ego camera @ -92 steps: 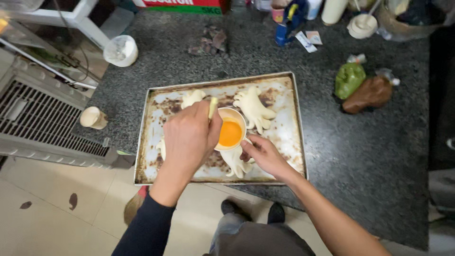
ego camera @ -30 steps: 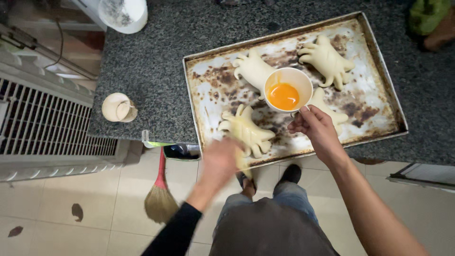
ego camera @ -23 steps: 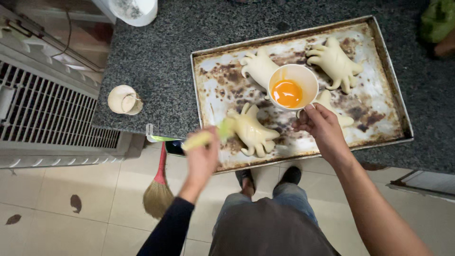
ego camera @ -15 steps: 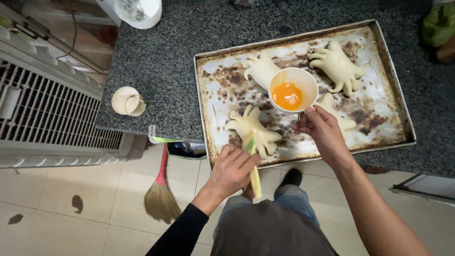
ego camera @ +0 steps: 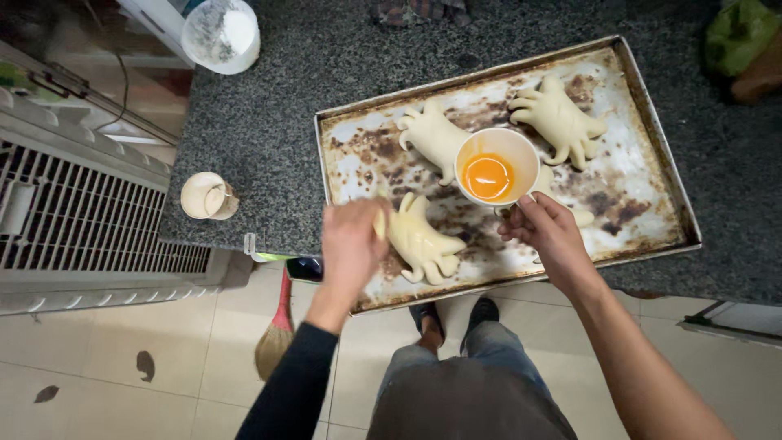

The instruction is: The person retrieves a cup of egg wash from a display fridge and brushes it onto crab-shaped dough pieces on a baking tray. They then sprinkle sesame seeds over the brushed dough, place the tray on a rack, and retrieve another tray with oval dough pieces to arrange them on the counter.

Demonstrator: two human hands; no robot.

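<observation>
A stained baking tray [ego camera: 652, 155] lies on a dark speckled counter [ego camera: 269, 122], its near edge hanging a little over the counter's near side. On it are hand-shaped dough pieces: one at the near left [ego camera: 421, 240], one at the far left [ego camera: 433, 138], one at the far right [ego camera: 560, 122], and a fourth [ego camera: 580, 217] mostly hidden behind the cup and the right hand.

The left hand [ego camera: 350, 248] is over the near left corner of the tray, its fingers closed on a small pale brush [ego camera: 380, 223] whose tip is at or touching the left edge of the near-left dough. The hand is blurred, so the grip itself is hard to read. The right hand [ego camera: 550, 236] holds a white cup [ego camera: 497, 167] of beaten orange egg, fingers closed at its near side, the cup just above or resting on the tray between the dough pieces.

As a judgement: the egg wash is under way. The near-left dough looks glossy and yellowish, so it seems at least partly coated. The two far pieces look paler and duller, though the light makes it hard to say whether they are done. The hidden piece cannot be judged. The cup has plenty of egg in it.

Off the tray, a round white tub [ego camera: 221, 34] is far left on the counter and a small pale cup [ego camera: 208, 195] sits near its left edge. A broom [ego camera: 275, 342] leans below on the tiled floor.
</observation>
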